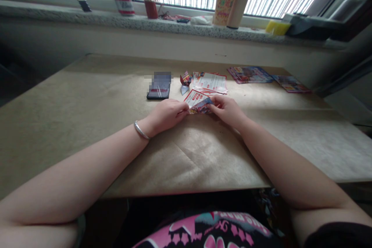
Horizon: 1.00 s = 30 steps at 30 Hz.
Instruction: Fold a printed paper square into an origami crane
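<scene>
Now: left hand, right hand pinching folded flyer | board edge well apart | phone just beyond left hand

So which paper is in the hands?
The red-bordered white leaflet, held between the left hand and right hand; the other leaflets lie on the table.

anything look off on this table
One thing: the small folded paper piece beside the phone stands up in angular folds, unlike the flat red-bordered leaflets nearby.
</scene>
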Motion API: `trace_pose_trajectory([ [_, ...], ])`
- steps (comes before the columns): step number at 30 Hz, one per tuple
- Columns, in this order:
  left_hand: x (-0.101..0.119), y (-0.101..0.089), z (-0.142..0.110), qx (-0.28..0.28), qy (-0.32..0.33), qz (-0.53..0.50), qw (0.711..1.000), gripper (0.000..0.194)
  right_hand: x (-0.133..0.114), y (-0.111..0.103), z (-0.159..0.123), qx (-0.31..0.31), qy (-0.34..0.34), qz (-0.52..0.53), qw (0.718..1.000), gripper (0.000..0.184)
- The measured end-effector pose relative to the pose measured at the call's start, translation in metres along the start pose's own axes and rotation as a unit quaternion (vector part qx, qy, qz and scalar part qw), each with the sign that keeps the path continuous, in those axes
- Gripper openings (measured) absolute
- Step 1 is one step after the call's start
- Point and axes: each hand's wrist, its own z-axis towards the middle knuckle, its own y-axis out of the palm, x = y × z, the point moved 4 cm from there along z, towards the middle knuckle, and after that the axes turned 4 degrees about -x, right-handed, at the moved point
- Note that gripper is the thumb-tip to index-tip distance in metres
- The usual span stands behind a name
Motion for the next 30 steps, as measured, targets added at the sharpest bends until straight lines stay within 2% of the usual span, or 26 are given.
trace_pose_trajectory([
  [5, -0.001, -0.002, -0.001, 0.003, -0.043, -0.045, 0.998, 0.021, 0.005, -0.002, 0.001, 0.010, 0.021, -0.037, 0.999, 0.020],
  [10, -0.014, 0.000, -0.004, 0.036, -0.126, -0.125, 0.983, 0.020, 0.004, -0.003, 0.002, 0.004, 0.011, -0.063, 0.998, 0.023],
  [13, -0.020, 0.002, -0.004, 0.047, -0.151, -0.159, 0.975, 0.021, 0.005, -0.004, 0.002, 0.001, 0.011, -0.087, 0.996, 0.025],
  [22, -0.018, 0.004, -0.005, 0.043, -0.162, -0.180, 0.969, 0.018, 0.014, 0.001, 0.004, -0.025, 0.040, -0.106, 0.993, 0.026],
  [27, -0.018, 0.005, -0.006, 0.050, -0.142, -0.188, 0.971, 0.032, 0.013, 0.001, 0.003, -0.014, 0.047, -0.128, 0.991, 0.023],
  [30, -0.020, 0.006, -0.006, 0.050, -0.138, -0.176, 0.973, 0.034, 0.015, 0.002, 0.003, -0.006, 0.048, -0.147, 0.988, 0.022],
])
